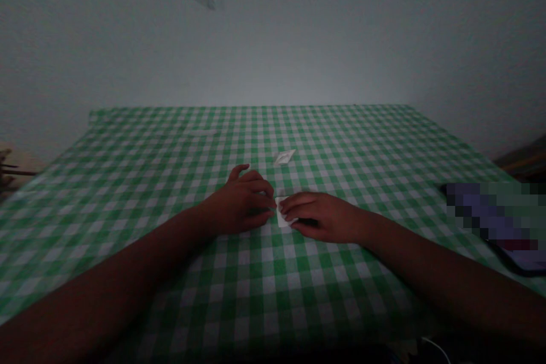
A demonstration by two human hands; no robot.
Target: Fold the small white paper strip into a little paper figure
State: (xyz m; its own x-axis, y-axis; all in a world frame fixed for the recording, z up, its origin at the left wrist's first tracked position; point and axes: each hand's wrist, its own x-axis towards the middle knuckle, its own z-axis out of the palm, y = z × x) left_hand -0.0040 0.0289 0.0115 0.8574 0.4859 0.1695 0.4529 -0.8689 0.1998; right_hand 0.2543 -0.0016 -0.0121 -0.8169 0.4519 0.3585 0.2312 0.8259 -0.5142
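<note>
A small white folded paper (pixel 281 211) lies on the green and white checked tablecloth (pixel 170 142), between my two hands. My left hand (pixel 243 202) rests on the cloth with its fingers curled, the fingertips pressing the paper's left edge. My right hand (pixel 324 215) lies opposite, fingers together, pinching or pressing the paper's right side. Most of the paper is hidden under the fingers. A second small white folded piece (pixel 284 157) lies on the cloth a little beyond the hands, untouched.
A dark flat object, partly blurred out, (pixel 503 222) lies at the table's right edge. A white cable (pixel 435 347) shows at the bottom right. A pale wall (pixel 273 45) stands right behind the table. The light is dim.
</note>
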